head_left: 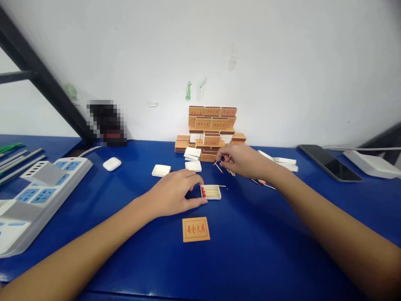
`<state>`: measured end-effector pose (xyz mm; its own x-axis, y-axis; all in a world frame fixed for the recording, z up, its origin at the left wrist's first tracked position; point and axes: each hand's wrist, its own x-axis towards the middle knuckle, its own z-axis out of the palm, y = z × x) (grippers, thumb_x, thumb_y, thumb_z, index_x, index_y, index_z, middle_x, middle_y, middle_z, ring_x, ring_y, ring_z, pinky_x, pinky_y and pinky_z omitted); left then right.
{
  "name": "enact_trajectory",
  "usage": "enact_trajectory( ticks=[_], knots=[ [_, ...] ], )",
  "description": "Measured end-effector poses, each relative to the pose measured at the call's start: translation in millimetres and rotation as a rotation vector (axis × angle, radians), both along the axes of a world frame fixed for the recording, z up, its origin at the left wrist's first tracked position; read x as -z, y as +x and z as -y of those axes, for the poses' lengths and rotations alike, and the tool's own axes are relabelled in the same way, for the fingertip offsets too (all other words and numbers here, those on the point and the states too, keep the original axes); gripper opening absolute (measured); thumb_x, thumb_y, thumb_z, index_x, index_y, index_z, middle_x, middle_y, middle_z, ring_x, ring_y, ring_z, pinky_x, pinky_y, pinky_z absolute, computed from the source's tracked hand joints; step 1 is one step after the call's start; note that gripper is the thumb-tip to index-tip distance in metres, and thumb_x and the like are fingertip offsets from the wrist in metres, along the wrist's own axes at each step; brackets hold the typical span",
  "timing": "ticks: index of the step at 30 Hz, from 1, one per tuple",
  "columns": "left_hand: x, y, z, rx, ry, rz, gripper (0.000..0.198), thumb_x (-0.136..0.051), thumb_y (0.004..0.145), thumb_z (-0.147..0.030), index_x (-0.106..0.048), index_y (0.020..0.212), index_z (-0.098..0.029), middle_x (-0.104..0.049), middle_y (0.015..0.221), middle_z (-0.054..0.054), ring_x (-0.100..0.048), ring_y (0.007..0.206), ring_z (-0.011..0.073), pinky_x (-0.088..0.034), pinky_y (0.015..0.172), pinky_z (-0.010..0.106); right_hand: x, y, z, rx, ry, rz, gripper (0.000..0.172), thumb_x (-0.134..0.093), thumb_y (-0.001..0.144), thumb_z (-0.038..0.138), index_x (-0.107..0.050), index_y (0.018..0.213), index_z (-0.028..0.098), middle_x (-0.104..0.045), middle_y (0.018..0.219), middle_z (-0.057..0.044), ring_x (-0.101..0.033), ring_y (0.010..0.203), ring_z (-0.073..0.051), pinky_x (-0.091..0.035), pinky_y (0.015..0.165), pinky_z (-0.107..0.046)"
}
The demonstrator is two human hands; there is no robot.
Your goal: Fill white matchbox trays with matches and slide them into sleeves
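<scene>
A small white matchbox tray (219, 198) lies on the blue table with several red-headed matches in it, heads to the left. My left hand (177, 193) steadies its left end, thumb at the near corner and forefinger at the far one. One match (222, 186) sticks out past the tray's right side. Beyond it, my right hand (239, 159) pinches at a match (219, 168) above the table; its fingertips partly hide other loose matches (231, 172). An orange matchbox sleeve (196, 229) with red characters lies flat nearer me.
Stacked orange matchboxes (211, 123) stand against the wall. White trays (161, 170) lie left of centre, others (285, 160) at right near a black phone (328, 163). A power strip (46, 196), white earbud case (112, 164) and pens (21, 163) are at left.
</scene>
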<state>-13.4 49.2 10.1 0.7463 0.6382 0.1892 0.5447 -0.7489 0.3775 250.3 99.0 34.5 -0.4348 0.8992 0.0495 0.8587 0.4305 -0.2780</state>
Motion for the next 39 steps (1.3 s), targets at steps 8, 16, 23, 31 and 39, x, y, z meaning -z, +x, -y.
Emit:
enact_trajectory(
  ticks=[8,16,23,31,39],
  knots=[
    [2.0,1.3,-1.2,-0.005,-0.005,0.003,0.031,-0.073,0.095,-0.047,-0.069,0.109,-0.020,-0.064,0.088,0.002,-0.061,0.081,0.0193,-0.045,0.068,0.032,8.9,8.9,-5.0,-0.184,-0.036,0.004,0.016,-0.064,0.087,0.010,-0.075,0.089,0.021,-0.071,0.095,-0.006,-0.061,0.077,-0.017,-0.044,0.069,-0.029],
    [2.7,1.9,-1.3,-0.001,-0.010,-0.010,0.031,-0.074,0.095,-0.046,-0.070,0.110,-0.019,-0.064,0.088,0.002,-0.061,0.084,0.0203,-0.045,0.071,0.032,0.8,4.9,9.6,-0.198,-0.206,0.019,0.014,-0.068,0.093,0.024,-0.071,0.080,0.022,-0.075,0.088,-0.003,-0.062,0.070,-0.015,-0.043,0.063,-0.029],
    [1.7,1.3,-1.2,0.002,0.001,-0.011,0.031,-0.074,0.095,-0.046,-0.070,0.109,-0.019,-0.064,0.088,0.002,-0.061,0.083,0.0204,-0.046,0.070,0.032,9.4,4.9,-4.9,-0.011,0.123,0.043,0.014,-0.062,0.094,0.019,-0.076,0.097,0.019,-0.074,0.085,-0.005,-0.061,0.072,-0.018,-0.038,0.064,-0.030],
    [-3.3,0.1,-1.0,0.000,0.001,-0.040,0.029,-0.074,0.094,-0.045,-0.069,0.106,-0.019,-0.064,0.089,0.002,-0.060,0.081,0.0195,-0.043,0.068,0.032,13.1,4.5,-4.6,-0.066,0.040,0.118,0.012,-0.062,0.096,0.019,-0.073,0.093,0.019,-0.076,0.094,-0.008,-0.063,0.079,-0.019,-0.040,0.066,-0.030],
    [-11.1,-4.0,-2.8,-0.029,-0.050,-0.114,0.029,-0.074,0.090,-0.046,-0.069,0.102,-0.020,-0.063,0.084,0.000,-0.059,0.078,0.0188,-0.041,0.066,0.032,-7.4,-1.5,29.2,-0.116,-0.181,0.141,0.013,-0.059,0.094,0.014,-0.068,0.088,0.021,-0.073,0.094,-0.004,-0.062,0.081,-0.019,-0.041,0.069,-0.030]
  ],
)
